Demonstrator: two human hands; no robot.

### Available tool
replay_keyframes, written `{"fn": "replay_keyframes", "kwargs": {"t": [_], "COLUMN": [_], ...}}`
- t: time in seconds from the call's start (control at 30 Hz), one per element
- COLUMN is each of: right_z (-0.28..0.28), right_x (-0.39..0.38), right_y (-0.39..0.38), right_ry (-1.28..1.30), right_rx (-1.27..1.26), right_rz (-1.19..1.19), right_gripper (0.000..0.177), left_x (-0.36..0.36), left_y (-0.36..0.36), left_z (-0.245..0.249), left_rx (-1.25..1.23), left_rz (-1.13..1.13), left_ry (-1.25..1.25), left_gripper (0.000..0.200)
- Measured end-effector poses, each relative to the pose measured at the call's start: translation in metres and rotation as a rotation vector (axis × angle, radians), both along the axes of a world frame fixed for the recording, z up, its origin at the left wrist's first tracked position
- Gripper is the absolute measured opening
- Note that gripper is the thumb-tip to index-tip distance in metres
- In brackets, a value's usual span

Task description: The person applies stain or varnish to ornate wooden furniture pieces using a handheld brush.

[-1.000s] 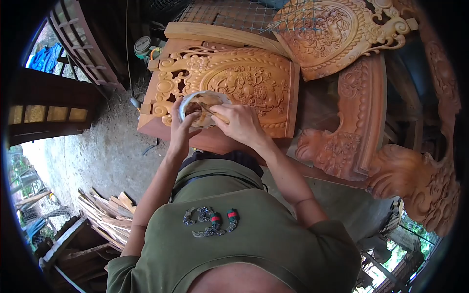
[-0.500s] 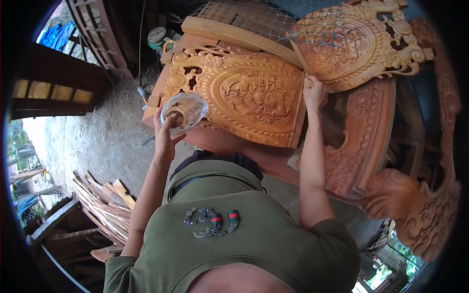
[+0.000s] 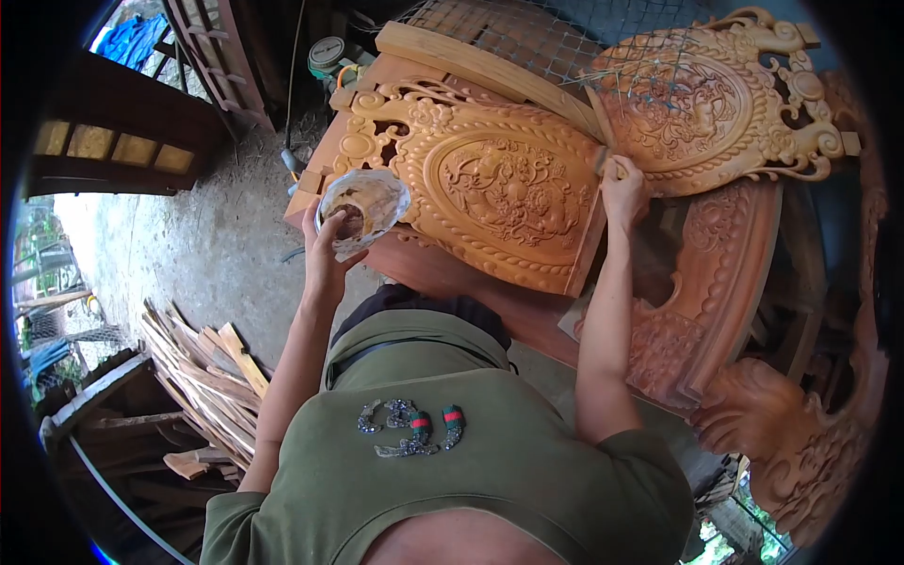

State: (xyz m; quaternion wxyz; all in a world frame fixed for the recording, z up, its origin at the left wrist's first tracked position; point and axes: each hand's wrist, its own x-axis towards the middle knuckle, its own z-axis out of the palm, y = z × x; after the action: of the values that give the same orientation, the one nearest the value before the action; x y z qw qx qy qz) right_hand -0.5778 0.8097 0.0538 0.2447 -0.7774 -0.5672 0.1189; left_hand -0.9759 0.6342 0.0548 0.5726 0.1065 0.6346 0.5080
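Looking down from the head, two bare arms are seen stretched out above a dark green shirt (image 3: 471,471). A clear round plastic cup (image 3: 365,202) with brown stuff inside is gripped by the left hand (image 3: 325,254). The fingers are wrapped round the side of the cup, and the thumb is hooked over its rim. The cup is held up in the air, just in front of the lower left corner of a big orange-brown carved wooden panel (image 3: 490,188). An oval with flowers and a rope-like ring is cut into the middle of this panel.

The right hand (image 3: 623,188) is placed at the panel's far right edge, well apart from the cup. Its fingers are curled shut, and a small grey tip (image 3: 600,158) is seen sticking out above them, right at the panel's edge. What that small thing is cannot be told.

Just past the right hand, a second carved wooden panel with curly edges (image 3: 716,104) is laid, partly covered by a thin wire net (image 3: 527,38). A long pale wooden plank (image 3: 471,61) is laid across the top of the big panel. A heap of thin wooden sticks (image 3: 202,377) is piled on the grey dirt ground (image 3: 188,264) at the left.
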Motion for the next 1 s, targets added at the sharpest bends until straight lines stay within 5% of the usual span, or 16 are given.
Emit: {"fn": "replay_keyframes", "kwargs": {"t": [0.03,0.13,0.2,0.3,0.37,0.4,0.47,0.53,0.6,0.73,0.83,0.87,0.93,1.0], "right_z": [0.006,-0.003,-0.021,-0.03,-0.002,-0.002,-0.005,-0.008,-0.01,-0.031,-0.017,-0.012,-0.006,-0.033], "right_x": [0.0,-0.006,-0.018,-0.043,-0.065,-0.066,-0.065,-0.067,-0.065,-0.105,-0.124,-0.13,-0.135,-0.134], "right_y": [-0.004,0.008,0.015,0.027,0.026,0.027,0.028,0.029,0.034,0.034,0.037,0.038,0.037,0.039], "right_ry": [-0.317,-0.278,-0.269,-0.042,0.509,0.511,-0.159,-0.208,-0.354,-0.065,0.291,0.294,-0.174,-0.181], "right_rx": [0.028,-0.119,0.006,0.106,-0.125,-0.125,0.196,0.211,-0.068,0.031,-0.07,-0.073,0.031,-0.003], "right_rz": [-0.088,-0.063,0.118,0.299,0.338,0.348,0.23,0.167,0.151,0.513,0.451,0.471,0.293,0.305], "right_gripper": [0.023,0.024,0.025,0.025,0.025,0.025,0.027,0.027,0.027,0.027,0.027,0.027,0.026,0.026], "left_x": [-0.001,0.001,0.005,0.005,0.006,0.006,0.004,-0.001,-0.002,-0.003,-0.003,-0.004,-0.003,-0.002], "left_y": [0.0,-0.001,0.001,0.002,0.003,0.003,0.0,-0.005,-0.008,-0.014,-0.016,-0.018,-0.022,-0.024], "left_z": [-0.001,-0.001,0.002,0.006,0.009,0.009,0.008,0.008,0.007,0.007,0.008,0.009,0.014,0.012], "left_rx": [0.002,-0.018,-0.008,-0.001,0.009,0.012,0.021,0.013,0.007,-0.012,-0.001,0.003,0.007,0.016], "left_rz": [-0.002,-0.011,-0.033,-0.03,-0.031,-0.022,0.006,0.027,0.03,0.041,0.076,0.087,0.113,0.119], "left_ry": [0.003,-0.019,-0.025,-0.02,-0.031,-0.028,-0.029,-0.022,-0.026,-0.045,-0.038,-0.03,-0.028,-0.038], "left_gripper": [0.078,0.076,0.076,0.075,0.075,0.075,0.075,0.074,0.073,0.07,0.07,0.07,0.072,0.073]}}
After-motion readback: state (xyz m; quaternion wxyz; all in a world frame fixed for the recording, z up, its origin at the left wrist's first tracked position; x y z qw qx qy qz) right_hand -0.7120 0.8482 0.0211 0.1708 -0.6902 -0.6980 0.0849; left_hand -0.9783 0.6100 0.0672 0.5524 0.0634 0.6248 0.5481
